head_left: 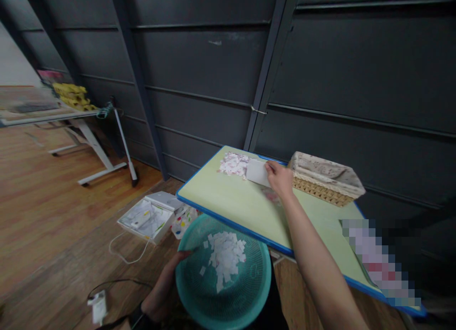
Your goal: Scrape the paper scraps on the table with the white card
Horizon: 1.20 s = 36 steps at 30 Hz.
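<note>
My right hand reaches across the pale green table and pinches a white card by its right edge. The card stands against a heap of small white and pink paper scraps near the table's far edge. My left hand grips the left rim of a round teal mesh basket, held below the table's near edge. Several white paper scraps lie inside the basket.
A wicker basket with a cloth lining stands on the table right of my right hand. An open white box and a cable lie on the wooden floor. Another table stands at the far left. A dark panelled wall is behind.
</note>
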Motion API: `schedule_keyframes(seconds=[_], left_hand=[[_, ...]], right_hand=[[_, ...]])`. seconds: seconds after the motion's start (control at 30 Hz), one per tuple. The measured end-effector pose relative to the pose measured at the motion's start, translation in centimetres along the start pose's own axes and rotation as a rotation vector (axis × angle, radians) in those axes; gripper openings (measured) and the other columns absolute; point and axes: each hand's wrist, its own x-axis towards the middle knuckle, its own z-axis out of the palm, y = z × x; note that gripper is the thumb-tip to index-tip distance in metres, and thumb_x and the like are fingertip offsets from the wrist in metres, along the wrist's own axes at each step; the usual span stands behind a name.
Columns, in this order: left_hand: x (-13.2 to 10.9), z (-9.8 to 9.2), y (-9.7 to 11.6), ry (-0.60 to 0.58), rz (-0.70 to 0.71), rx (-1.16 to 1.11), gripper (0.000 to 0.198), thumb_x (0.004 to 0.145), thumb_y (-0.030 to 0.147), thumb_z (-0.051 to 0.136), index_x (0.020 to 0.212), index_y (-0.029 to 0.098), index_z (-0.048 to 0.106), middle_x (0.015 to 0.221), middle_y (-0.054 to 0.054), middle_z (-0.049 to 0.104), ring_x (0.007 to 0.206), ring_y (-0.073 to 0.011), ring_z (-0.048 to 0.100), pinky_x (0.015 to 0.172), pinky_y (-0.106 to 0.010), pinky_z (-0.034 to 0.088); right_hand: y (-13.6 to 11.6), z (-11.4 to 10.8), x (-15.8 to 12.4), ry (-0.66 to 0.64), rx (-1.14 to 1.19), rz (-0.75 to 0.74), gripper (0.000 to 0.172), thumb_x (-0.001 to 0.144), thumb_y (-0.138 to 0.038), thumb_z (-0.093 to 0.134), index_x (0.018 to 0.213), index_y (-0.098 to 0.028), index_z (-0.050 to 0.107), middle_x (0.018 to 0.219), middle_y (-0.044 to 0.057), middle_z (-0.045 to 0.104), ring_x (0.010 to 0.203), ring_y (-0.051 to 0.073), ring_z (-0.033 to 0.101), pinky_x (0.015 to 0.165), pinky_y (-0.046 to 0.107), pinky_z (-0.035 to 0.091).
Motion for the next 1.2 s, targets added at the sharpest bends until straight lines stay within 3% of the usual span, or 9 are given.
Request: schedule_keyframes(seconds=[0.2,0.33,0.5,0.63,0.77,0.9,1.2], left_hand=[[-0.34,0.48,0.25,0.004,0.003,0.022,0.022,0.082,0.027,0.06,0.095,0.012,0.069,0.077,-0.003,0.08,0.075,-0.0223,0.074,0.073,-0.031,0.058],[-0.24,0.23,0.13,-0.016,0.014,0.019,0.018,0.08,0.026,0.062,0.092,0.014,0.07,0.075,-0.003,0.08,0.072,-0.0226,0.074,0.066,-0.029,0.058],[0.23,-0.39,-0.27,-0.052,-0.011,-0.021,0.017,0.079,0.028,0.064,0.088,0.015,0.069,0.076,-0.004,0.081,0.077,-0.0241,0.075,0.07,-0.03,0.058],[0.34,-0.39,-0.15,-0.026,-0.022,-0.024,0.029,0.078,0.028,0.066,0.103,0.013,0.066,0.078,-0.006,0.081,0.078,-0.0252,0.075,0.067,-0.03,0.058],[0.01,-0.06,0.21,-0.054,-0.063,-0.059,0.04,0.079,0.029,0.065,0.114,0.01,0.06,0.08,-0.007,0.081,0.078,-0.0248,0.075,0.07,-0.031,0.058],[-0.38,0.28,0.3,-0.002,-0.074,-0.025,0.04,0.08,0.027,0.063,0.117,0.012,0.06,0.079,-0.005,0.081,0.084,-0.0259,0.075,0.073,-0.032,0.059],[-0.01,0.03,0.12,-0.021,-0.056,-0.039,0.029,0.08,0.026,0.063,0.106,0.013,0.066,0.081,-0.003,0.081,0.092,-0.0271,0.073,0.082,-0.033,0.058]], right_hand=[[0.41,-0.26,0.24,0.064,0.027,0.055,0.037,0.089,-0.036,0.042,0.111,-0.02,0.068,0.092,0.01,0.072,0.081,0.025,0.064,0.074,0.034,0.044],[0.32,0.01,0.18,0.029,0.077,0.008,0.036,0.09,-0.037,0.042,0.11,-0.022,0.068,0.095,0.008,0.072,0.084,0.023,0.065,0.075,0.032,0.044],[0.51,-0.48,0.27,0.059,-0.002,0.058,0.036,0.089,-0.036,0.042,0.108,-0.022,0.069,0.09,0.01,0.073,0.081,0.024,0.065,0.072,0.032,0.043],[0.83,-0.97,0.41,0.154,-0.039,0.115,0.038,0.089,-0.035,0.041,0.109,-0.02,0.069,0.085,0.011,0.072,0.078,0.024,0.064,0.07,0.032,0.042],[0.72,-0.79,0.43,0.107,-0.059,0.104,0.038,0.09,-0.036,0.041,0.111,-0.022,0.069,0.086,0.01,0.072,0.077,0.024,0.064,0.068,0.031,0.042],[0.42,-0.38,0.35,0.066,-0.078,0.08,0.038,0.091,-0.036,0.04,0.114,-0.023,0.067,0.088,0.01,0.072,0.077,0.025,0.064,0.068,0.032,0.042],[0.53,-0.51,0.36,0.023,-0.058,0.051,0.037,0.09,-0.035,0.042,0.112,-0.024,0.069,0.09,0.009,0.073,0.081,0.024,0.065,0.073,0.033,0.044]])
